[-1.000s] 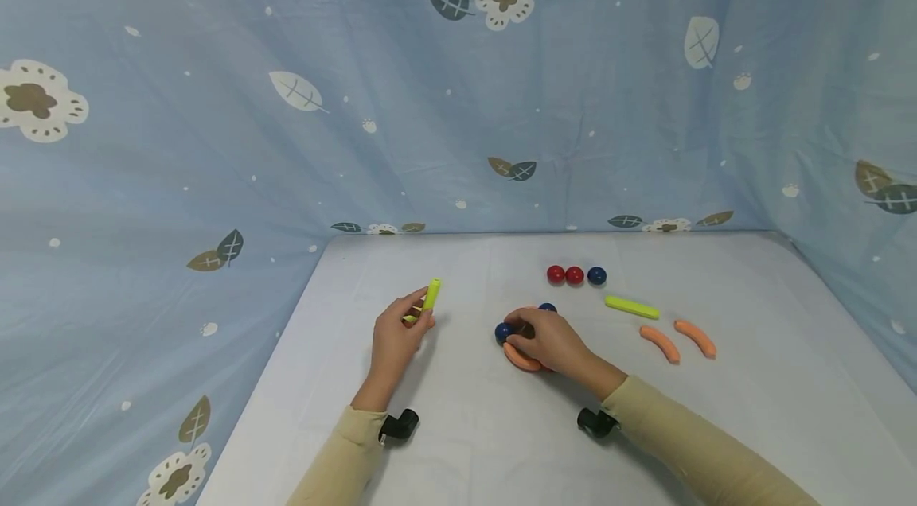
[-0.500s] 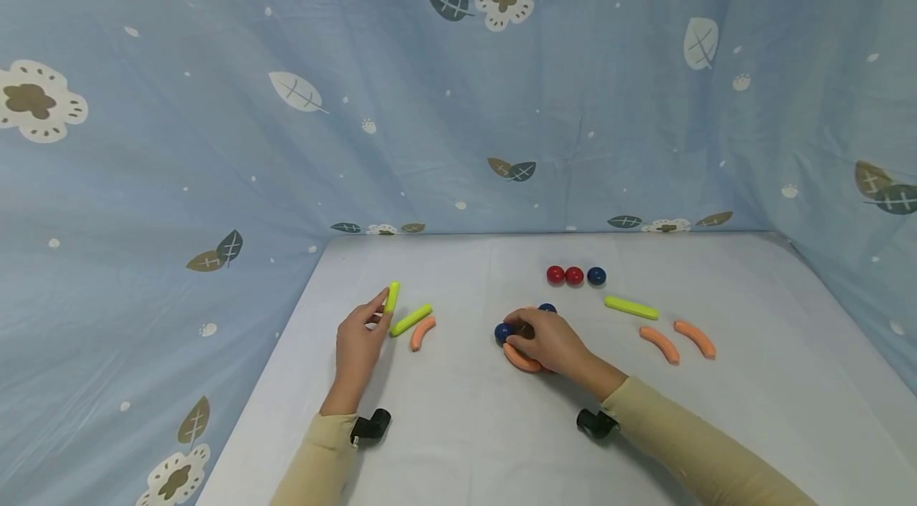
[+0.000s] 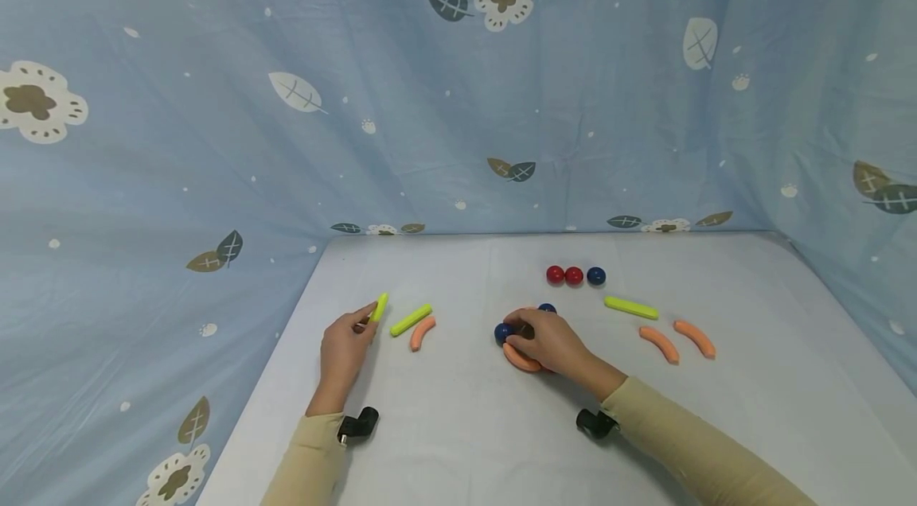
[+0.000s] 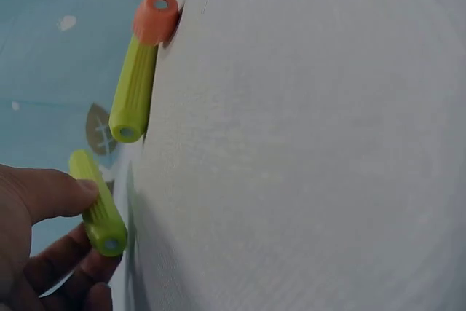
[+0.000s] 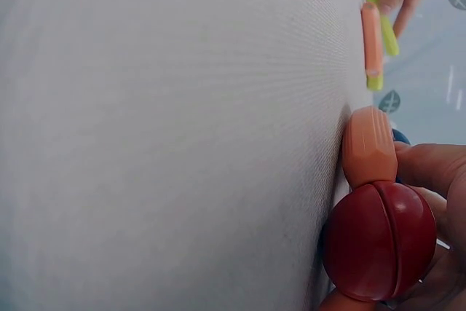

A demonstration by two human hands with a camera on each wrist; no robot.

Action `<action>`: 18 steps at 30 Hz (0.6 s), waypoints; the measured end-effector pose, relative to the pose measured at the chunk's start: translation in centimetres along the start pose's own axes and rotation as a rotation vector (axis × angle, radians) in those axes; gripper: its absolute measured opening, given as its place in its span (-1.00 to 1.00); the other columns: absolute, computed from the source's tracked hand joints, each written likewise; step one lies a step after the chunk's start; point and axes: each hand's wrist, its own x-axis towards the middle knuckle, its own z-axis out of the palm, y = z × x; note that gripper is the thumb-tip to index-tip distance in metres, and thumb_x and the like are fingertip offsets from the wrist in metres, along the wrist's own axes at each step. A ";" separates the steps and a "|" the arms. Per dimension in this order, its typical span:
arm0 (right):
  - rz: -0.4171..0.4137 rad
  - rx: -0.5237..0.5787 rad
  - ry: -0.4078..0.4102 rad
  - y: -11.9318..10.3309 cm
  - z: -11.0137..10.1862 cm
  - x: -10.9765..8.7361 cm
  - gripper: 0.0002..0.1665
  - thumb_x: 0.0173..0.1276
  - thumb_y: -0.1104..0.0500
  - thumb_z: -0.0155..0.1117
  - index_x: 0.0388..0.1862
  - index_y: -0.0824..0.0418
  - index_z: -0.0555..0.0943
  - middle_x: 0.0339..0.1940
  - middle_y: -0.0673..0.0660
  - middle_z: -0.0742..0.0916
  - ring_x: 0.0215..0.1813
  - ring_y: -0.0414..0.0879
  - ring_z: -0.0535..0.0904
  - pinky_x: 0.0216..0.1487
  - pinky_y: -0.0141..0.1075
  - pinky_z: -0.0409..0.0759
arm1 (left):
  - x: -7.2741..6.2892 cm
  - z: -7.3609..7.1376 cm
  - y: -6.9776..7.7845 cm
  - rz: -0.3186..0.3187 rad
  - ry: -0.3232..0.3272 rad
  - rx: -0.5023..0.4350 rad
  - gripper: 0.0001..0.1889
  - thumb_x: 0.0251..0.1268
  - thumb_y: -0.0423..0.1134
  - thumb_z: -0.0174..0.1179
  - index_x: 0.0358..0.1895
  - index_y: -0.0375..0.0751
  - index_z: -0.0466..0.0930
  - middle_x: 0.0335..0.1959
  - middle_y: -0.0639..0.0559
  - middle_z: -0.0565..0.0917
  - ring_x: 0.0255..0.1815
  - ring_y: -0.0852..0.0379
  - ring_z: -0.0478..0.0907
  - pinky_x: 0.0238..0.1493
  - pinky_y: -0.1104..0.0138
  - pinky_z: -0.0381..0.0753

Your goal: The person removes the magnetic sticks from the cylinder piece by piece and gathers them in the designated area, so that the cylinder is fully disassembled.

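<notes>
My left hand point(image 3: 344, 348) pinches a yellow-green stick point(image 3: 380, 307) between thumb and fingers at the table's left side. In the left wrist view its near end point(image 4: 111, 244) shows a metal disc. Just right of that hand lie a second yellow-green stick point(image 3: 411, 320) and an orange curved stick point(image 3: 423, 333). My right hand point(image 3: 553, 340) pinches a blue ball point(image 3: 503, 332) that belongs to a cluster of balls and orange curved sticks point(image 3: 521, 358). A red ball point(image 5: 378, 242) of this cluster shows in the right wrist view; the hand hides much of the rest.
Two red balls point(image 3: 564, 275) and a blue ball point(image 3: 596, 276) stand in a row toward the back. To the right lie a yellow-green stick point(image 3: 630, 308) and two orange curved sticks point(image 3: 659, 344). A patterned blue curtain point(image 3: 401, 92) borders the white table point(image 3: 466, 426).
The left hand has moved left with one yellow-green stick, uncovering the second stick and the orange curved one on the table. The right hand has stayed in place.
</notes>
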 end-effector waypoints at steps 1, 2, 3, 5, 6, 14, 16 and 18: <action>-0.002 0.001 0.001 0.0 0.0 0.0 -0.64 0.32 0.13 0.49 0.09 0.07 0.70 -0.16 -0.10 0.74 -0.09 -0.19 0.62 0.00 -0.24 0.67 | 0.0 0.0 0.0 -0.009 -0.009 0.008 -0.60 0.33 -0.30 0.37 0.22 -0.07 0.70 -0.11 -0.14 0.75 -0.20 -0.03 0.66 -0.33 0.22 0.59; -0.004 0.003 0.002 0.0 0.0 0.0 -0.64 0.32 0.13 0.49 0.09 0.07 0.70 -0.16 -0.10 0.74 -0.10 -0.20 0.61 0.00 -0.24 0.67 | 0.0 -0.1 -0.1 -0.018 -0.019 0.015 -0.61 0.33 -0.30 0.36 0.21 -0.08 0.70 -0.11 -0.14 0.75 -0.20 -0.04 0.65 -0.33 0.22 0.59; -0.005 0.004 0.003 0.0 0.0 0.0 -0.64 0.31 0.14 0.49 0.08 0.07 0.71 -0.16 -0.10 0.73 -0.10 -0.20 0.61 -0.01 -0.25 0.67 | 0.0 -0.1 -0.1 -0.026 -0.028 0.022 -0.62 0.33 -0.29 0.36 0.20 -0.09 0.71 -0.11 -0.14 0.75 -0.19 -0.04 0.65 -0.34 0.22 0.59; -0.009 0.008 0.004 0.0 0.0 0.0 -0.65 0.31 0.14 0.49 0.08 0.07 0.71 -0.16 -0.10 0.73 -0.10 -0.20 0.61 -0.01 -0.25 0.67 | 0.1 -0.2 -0.2 -0.037 -0.046 0.041 -0.65 0.33 -0.28 0.35 0.18 -0.11 0.72 -0.11 -0.14 0.75 -0.18 -0.04 0.65 -0.33 0.22 0.58; -0.009 0.009 0.005 0.0 0.0 0.0 -0.65 0.31 0.14 0.49 0.08 0.07 0.71 -0.16 -0.11 0.73 -0.10 -0.20 0.61 -0.01 -0.25 0.67 | 0.1 -0.3 -0.2 -0.040 -0.054 0.046 -0.66 0.34 -0.28 0.34 0.17 -0.12 0.73 -0.11 -0.14 0.75 -0.18 -0.04 0.64 -0.33 0.21 0.58; -0.018 0.009 0.009 0.0 -0.1 0.0 -0.65 0.31 0.14 0.49 0.08 0.07 0.71 -0.16 -0.10 0.74 -0.09 -0.20 0.62 0.02 -0.23 0.67 | 0.2 -0.2 -0.2 -0.055 -0.063 0.037 -0.67 0.31 -0.29 0.33 0.13 -0.15 0.74 -0.13 -0.11 0.76 -0.22 -0.01 0.62 -0.36 0.24 0.55; -0.021 0.004 0.006 0.0 -0.1 -0.1 -0.65 0.32 0.13 0.49 0.09 0.08 0.71 -0.16 -0.10 0.74 -0.09 -0.19 0.62 0.02 -0.23 0.67 | 0.2 -0.1 -0.3 -0.062 -0.062 0.036 -0.67 0.30 -0.29 0.33 0.13 -0.15 0.74 -0.13 -0.11 0.75 -0.24 0.00 0.61 -0.38 0.27 0.54; -0.024 -0.002 0.002 0.1 -0.1 -0.1 -0.64 0.33 0.14 0.48 0.09 0.08 0.71 -0.16 -0.10 0.74 -0.09 -0.19 0.62 0.01 -0.23 0.68 | 0.2 0.0 -0.3 -0.064 -0.064 0.037 -0.66 0.30 -0.29 0.33 0.14 -0.15 0.74 -0.13 -0.11 0.75 -0.25 0.00 0.60 -0.40 0.28 0.53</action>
